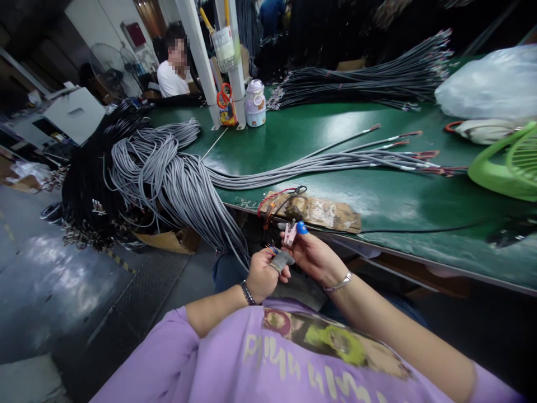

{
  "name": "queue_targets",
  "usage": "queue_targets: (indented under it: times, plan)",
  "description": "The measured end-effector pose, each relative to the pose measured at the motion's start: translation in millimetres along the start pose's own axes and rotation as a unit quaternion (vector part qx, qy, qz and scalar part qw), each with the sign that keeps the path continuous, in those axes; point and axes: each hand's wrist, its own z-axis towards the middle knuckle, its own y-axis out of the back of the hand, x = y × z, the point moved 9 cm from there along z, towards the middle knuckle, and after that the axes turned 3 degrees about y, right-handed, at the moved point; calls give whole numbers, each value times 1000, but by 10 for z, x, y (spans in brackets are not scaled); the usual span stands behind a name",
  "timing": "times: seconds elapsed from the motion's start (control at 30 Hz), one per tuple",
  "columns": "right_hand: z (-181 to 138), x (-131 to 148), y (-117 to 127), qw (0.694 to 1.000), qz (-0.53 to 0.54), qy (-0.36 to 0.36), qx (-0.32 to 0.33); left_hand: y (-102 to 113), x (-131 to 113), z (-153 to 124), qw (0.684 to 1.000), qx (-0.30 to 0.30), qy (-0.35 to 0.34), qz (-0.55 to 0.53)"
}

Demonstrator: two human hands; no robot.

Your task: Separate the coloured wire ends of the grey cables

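Observation:
My left hand (263,275) is closed in front of my body around the end of a grey cable, with thin coloured wires (272,248) fanning out above the fist. A dull grey wrapping (281,261) lies across its thumb side; whether it is a finger cover or cable jacket I cannot tell. Just to the right, my right hand (314,256) pinches a small pale pink clip-like tool (289,233). A blue finger cover (301,228) sits on its thumb tip. The two hands are very close together, and the lower fingers are partly hidden.
Grey cables (176,173) hang over the bench's left end; several stretch along the green bench (335,126). A worn wooden board (323,212) with wires lies at the front edge. Behind are black cables (356,84), a bottle (255,103) and scissors (225,96). A green fan (509,162) stands right. A person (174,67) sits beyond.

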Motion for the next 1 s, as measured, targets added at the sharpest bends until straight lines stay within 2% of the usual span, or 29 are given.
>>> queue_targets:
  times: [0.2, 0.43, 0.53, 0.63, 0.77, 0.83, 0.9, 0.97, 1.0]
  plan:
    - [-44, -46, 22, 999, -25, -29, 35, 49, 29, -46, 1000, 9, 2, -14]
    - [-96, -13, 258, 999, -28, -25, 24, 151, 81, -94, 999, 6, 14, -32]
    - [-146, 43, 337, 997, -72, 1, 32, 173, 133, -53, 999, -1, 19, -42]
    - [-217, 102, 434, 988, -151, 17, 24, 180, 285, 39, 999, 9, 31, -20]
    - [-345, 256, 503, 958, -287, 16, 20, 232, 644, 167, 990, 60, 86, 98]
    - [-427, 419, 476, 940, -338, 26, 29, 327, 694, 215, 980, 65, 85, 168]
    - [-509, 636, 420, 920, -387, 43, 47, 348, 595, 238, 974, 102, 68, 192]
    - [-564, 907, 414, 885, -459, 63, 41, 353, 328, 262, 975, 126, 34, 177]
    - [-581, 1108, 431, 865, -492, 100, 20, 360, 144, 285, 977, 128, 11, 168]
